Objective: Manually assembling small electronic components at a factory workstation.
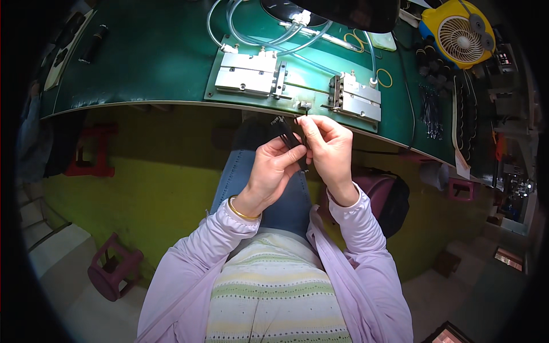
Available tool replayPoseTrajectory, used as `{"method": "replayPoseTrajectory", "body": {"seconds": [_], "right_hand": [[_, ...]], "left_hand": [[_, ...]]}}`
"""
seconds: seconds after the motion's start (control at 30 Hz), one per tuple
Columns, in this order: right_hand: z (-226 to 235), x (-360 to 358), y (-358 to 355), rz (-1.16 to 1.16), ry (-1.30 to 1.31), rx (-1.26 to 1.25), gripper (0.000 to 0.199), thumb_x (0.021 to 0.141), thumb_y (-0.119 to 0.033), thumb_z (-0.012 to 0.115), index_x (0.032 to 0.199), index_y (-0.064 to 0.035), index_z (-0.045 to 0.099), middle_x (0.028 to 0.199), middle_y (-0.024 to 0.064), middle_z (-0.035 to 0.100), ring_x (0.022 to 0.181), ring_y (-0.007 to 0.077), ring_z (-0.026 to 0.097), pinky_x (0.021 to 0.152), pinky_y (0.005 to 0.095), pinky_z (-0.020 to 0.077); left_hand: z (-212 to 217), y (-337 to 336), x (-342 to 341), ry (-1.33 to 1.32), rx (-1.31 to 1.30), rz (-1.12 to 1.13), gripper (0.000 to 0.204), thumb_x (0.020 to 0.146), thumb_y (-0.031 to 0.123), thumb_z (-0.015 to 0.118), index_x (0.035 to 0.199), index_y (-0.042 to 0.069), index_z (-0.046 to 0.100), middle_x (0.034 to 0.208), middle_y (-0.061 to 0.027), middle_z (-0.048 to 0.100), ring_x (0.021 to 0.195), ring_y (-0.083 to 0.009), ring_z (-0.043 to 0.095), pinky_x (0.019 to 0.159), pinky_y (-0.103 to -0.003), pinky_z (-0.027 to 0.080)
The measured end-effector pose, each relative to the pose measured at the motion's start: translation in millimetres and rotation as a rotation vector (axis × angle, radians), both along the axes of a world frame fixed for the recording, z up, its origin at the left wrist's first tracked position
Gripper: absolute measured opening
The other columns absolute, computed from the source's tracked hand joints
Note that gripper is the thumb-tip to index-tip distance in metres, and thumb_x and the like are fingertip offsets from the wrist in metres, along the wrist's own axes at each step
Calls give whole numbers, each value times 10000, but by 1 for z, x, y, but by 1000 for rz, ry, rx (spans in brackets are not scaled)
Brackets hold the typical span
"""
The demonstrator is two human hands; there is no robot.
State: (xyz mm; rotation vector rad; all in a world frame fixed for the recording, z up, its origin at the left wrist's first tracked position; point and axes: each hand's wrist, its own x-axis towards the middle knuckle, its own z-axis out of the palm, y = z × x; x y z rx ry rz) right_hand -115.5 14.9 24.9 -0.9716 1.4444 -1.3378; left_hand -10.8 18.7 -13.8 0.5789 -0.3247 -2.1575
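Note:
In front of the bench edge, my left hand (271, 170) is closed round a bundle of thin black cords (287, 132) with small silvery ends. My right hand (327, 147) is beside it, thumb and forefinger pinched at the end of a black cord, with the fingertips partly hiding it. Just beyond the hands is a pneumatic fixture: a left metal block (246, 72) and a right metal block (359, 102) mounted on a green plate (309, 94). A small metal piece (305, 106) sits between the blocks, close to my right fingertips.
Clear air hoses (269, 41) run to the blocks. A dark lamp head (354, 12) overhangs the bench. At right are a yellow fan (460, 37) and a pile of black cords (430, 111). Yellow rubber bands (384, 78) lie nearby. A stool (114, 267) stands on the floor at left.

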Motion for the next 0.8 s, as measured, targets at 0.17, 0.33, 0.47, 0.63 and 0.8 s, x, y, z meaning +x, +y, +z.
{"method": "replayPoseTrajectory", "body": {"seconds": [0.17,0.33,0.47,0.63,0.8], "right_hand": [[-4,5,-2,-45,56,-51,145,823,-114,537,820,16,602,568,-8,531,396,9,390,345,154,300],[-2,6,-5,-76,-24,-15,156,821,-117,532,803,16,612,533,-11,522,395,5,398,348,153,292],[-2,7,-7,-88,-97,-6,170,823,-125,525,786,13,617,496,-16,501,371,7,388,333,157,278],[-3,8,-9,-90,-159,-5,179,827,-124,514,764,11,614,466,-26,474,342,12,370,313,163,263],[-3,8,-9,-86,-167,-21,178,826,-118,512,755,11,613,457,-27,466,341,11,368,311,164,263]], "left_hand": [[2,0,0,-42,3,57,87,786,-10,536,869,10,553,783,-60,563,719,-149,542,687,-262,463],[5,-5,3,-44,-8,53,87,785,-14,534,868,7,552,788,-62,567,714,-150,542,688,-261,464],[3,-8,6,-24,-30,24,86,786,-16,531,868,5,553,795,-65,570,718,-148,545,692,-259,465],[2,-10,8,-1,-49,-4,92,787,-18,528,871,5,558,800,-68,574,732,-143,553,699,-259,467],[0,-12,9,-1,-56,-30,98,787,-19,529,875,8,562,807,-66,577,741,-140,562,701,-255,470]]}}
